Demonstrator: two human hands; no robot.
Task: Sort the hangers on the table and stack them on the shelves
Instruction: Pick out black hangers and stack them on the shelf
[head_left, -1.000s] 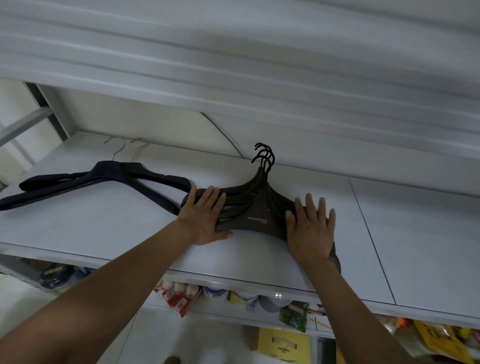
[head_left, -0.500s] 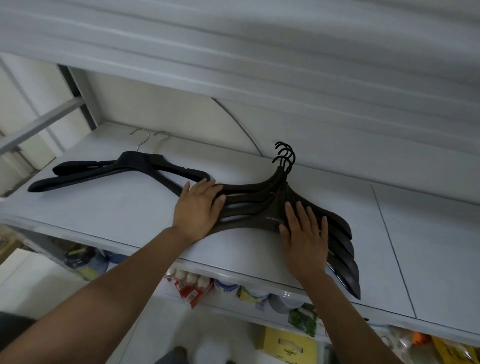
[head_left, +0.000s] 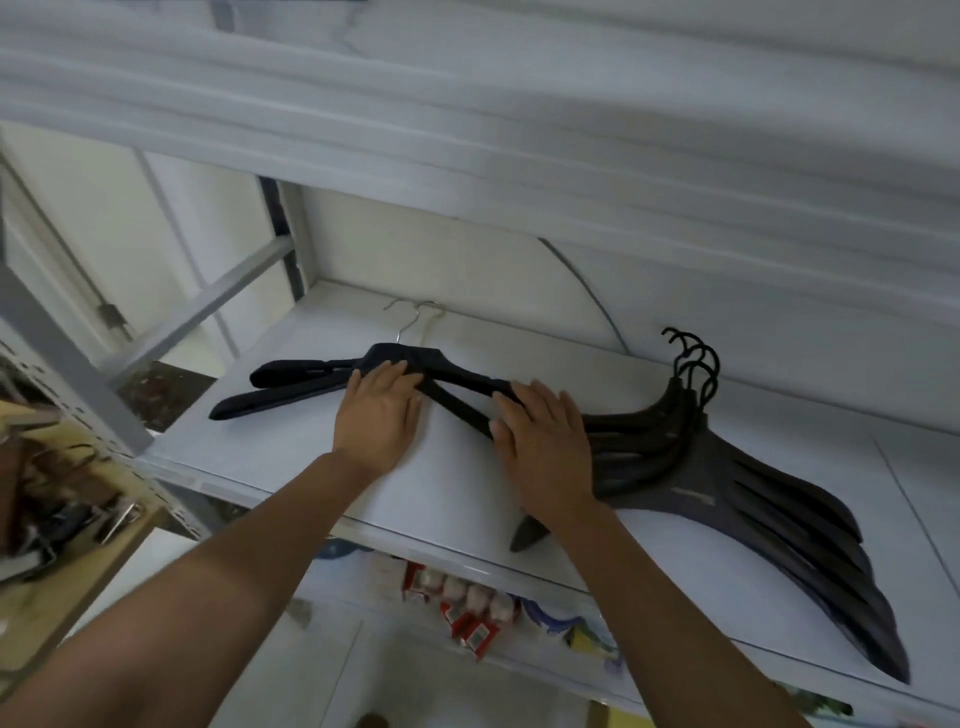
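Pressing flat with straight fingers, the left hand (head_left: 378, 415) and right hand (head_left: 548, 447) are squaring the metal-hooked hangers (head_left: 293, 385) between them; even inward pushes suit.

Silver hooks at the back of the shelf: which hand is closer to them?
Left. The left hand rests on the black hangers just in front of the silver hooks; the right hand lies farther right, on those hangers' other ends, beside the brown hanger stack.
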